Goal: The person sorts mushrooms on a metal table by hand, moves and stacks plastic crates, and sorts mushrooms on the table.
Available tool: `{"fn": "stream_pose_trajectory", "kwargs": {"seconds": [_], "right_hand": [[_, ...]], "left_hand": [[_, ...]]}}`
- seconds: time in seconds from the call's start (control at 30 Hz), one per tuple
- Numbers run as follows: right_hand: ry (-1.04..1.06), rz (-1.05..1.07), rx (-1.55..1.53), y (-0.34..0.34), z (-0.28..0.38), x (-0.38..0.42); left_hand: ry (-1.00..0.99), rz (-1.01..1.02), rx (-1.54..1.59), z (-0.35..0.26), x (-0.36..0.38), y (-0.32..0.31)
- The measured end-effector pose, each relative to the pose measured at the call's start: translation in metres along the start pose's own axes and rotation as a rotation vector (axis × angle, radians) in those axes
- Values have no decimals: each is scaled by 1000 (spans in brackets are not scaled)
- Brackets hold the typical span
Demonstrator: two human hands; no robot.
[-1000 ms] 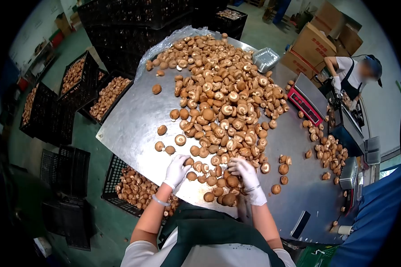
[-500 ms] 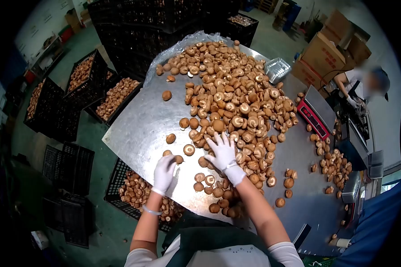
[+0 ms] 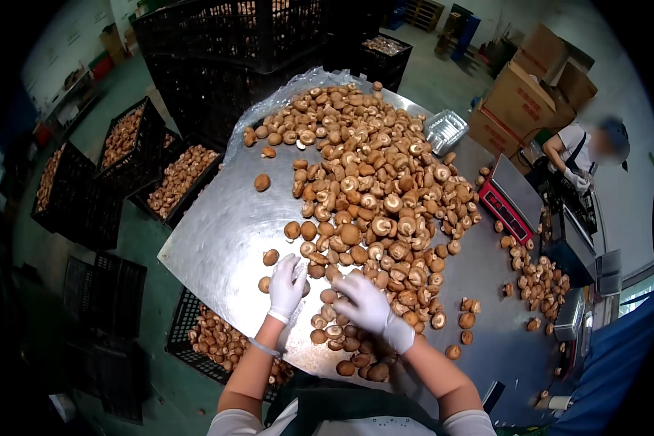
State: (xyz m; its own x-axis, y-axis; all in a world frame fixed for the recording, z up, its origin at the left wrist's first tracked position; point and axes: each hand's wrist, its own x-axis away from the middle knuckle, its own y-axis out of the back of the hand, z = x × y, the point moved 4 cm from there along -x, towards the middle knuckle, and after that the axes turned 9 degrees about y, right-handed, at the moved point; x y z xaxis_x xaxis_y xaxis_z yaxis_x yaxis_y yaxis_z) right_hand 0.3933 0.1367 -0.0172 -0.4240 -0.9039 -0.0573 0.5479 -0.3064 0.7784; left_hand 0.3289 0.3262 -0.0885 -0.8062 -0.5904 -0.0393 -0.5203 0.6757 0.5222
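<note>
A large heap of brown mushrooms covers the middle of the metal table. My left hand, in a white glove, is at the heap's near left side, its fingers pointing up the table; a mushroom shows partly beside its fingers, and whether it is gripped cannot be made out. To its right, my gloved right hand reaches over mushrooms at the near edge of the heap, fingers bent and somewhat apart. What lies under its palm is hidden. A few single mushrooms lie left of the heap.
Below the table's left edge stands a black crate of mushrooms. More filled crates are at the left. A red scale, a clear plastic box and cardboard boxes are at the right, near a co-worker.
My left hand has moved right, towards the heap. My right hand has come down and nearer to me, its fingers more bent. The view has shifted slightly.
</note>
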Motion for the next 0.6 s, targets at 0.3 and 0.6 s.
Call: {"fn": "stream_pose_trajectory", "kwargs": {"seconds": [0.3,0.6], "right_hand": [[-54,-121,486,-8,-69,-87],[60,-310,160,-7,-32,-15]], "left_hand": [[-178,75,-160,-20,-10,-32],[-322,174,-34,-27,22,4]]}}
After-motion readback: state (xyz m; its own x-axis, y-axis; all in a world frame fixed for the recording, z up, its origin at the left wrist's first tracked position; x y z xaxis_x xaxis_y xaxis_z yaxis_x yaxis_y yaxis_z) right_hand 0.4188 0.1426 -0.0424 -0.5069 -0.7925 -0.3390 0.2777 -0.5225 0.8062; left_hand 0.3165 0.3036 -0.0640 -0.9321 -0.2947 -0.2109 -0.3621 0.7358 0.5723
